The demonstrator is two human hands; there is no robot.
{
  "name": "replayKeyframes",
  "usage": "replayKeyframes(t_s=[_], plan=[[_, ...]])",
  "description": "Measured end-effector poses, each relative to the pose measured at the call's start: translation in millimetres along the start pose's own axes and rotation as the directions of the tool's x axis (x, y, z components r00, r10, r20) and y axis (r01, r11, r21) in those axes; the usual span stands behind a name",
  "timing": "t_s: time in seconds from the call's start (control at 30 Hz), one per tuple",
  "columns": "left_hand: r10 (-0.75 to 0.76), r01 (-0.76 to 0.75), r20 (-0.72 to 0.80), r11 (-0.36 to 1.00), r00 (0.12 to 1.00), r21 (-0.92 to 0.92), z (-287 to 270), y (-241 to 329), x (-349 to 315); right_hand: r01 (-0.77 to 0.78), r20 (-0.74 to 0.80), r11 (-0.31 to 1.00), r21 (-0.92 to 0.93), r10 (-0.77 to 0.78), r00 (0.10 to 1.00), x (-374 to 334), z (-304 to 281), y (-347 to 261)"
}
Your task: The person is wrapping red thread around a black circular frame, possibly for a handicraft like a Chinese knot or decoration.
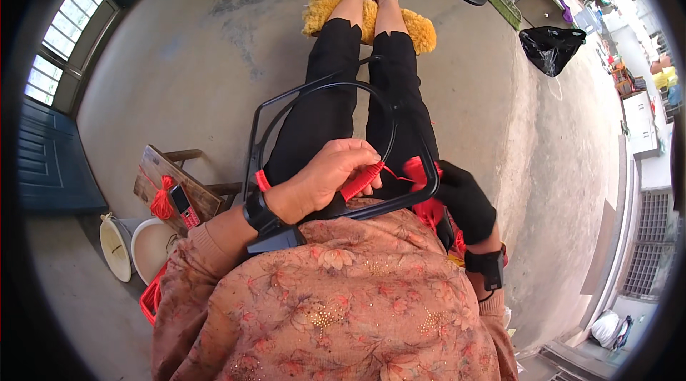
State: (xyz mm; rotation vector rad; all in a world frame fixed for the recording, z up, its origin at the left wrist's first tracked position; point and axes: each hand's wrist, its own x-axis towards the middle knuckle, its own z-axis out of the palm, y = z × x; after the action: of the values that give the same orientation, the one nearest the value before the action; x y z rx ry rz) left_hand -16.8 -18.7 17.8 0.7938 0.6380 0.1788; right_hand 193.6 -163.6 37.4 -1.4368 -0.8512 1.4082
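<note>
Across my lap lies a black metal frame (255,127) with a rounded inner hoop (343,84). My left hand (330,175), bare, pinches the near part of the hoop where red cord (362,181) is wound round it in tight turns. From the winding a thin strand runs right to a bundle of red cord (426,211), partly smeared by motion. My right hand (466,202), in a black glove, is closed at that bundle beside the frame's right corner. Its fingertips are partly hidden behind the frame. Another red wrapped patch (262,180) shows on the frame's left side.
At my left stands a wooden stool (161,167) bearing a red cord hank (163,199) and a mobile phone (183,202). White buckets (148,251) stand near it. My feet rest over a yellow fluffy roll (325,8). A black plastic bag (552,49) lies at far right.
</note>
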Motion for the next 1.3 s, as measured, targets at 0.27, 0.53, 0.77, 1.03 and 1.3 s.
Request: replayKeyframes(t_s=[0.27,0.53,0.77,1.03,1.3], plan=[[0.159,-0.159,0.026,0.987,0.987,-0.005,8,-6,-12,0.075,0.093,0.949,0.305,-0.108,0.99,52,50,-3],[0.047,-0.044,0.015,0.991,0.999,-0.126,0,-8,-8,0.006,0.114,0.941,0.337,-0.047,0.992,67,49,12],[0.015,-0.01,0.034,0.989,0.999,-0.148,-4,-14,-1,0.007,0.107,0.939,0.344,-0.047,0.993,74,50,20],[-0.061,0.056,-0.008,0.961,0.998,-0.272,2,-4,-3,0.103,-0.043,0.891,0.441,-0.094,0.995,71,33,24],[-0.023,0.071,0.199,0.968,0.98,-0.239,-13,-11,-4,0.274,-0.456,0.719,0.639,0.066,0.888,45,-36,23]])
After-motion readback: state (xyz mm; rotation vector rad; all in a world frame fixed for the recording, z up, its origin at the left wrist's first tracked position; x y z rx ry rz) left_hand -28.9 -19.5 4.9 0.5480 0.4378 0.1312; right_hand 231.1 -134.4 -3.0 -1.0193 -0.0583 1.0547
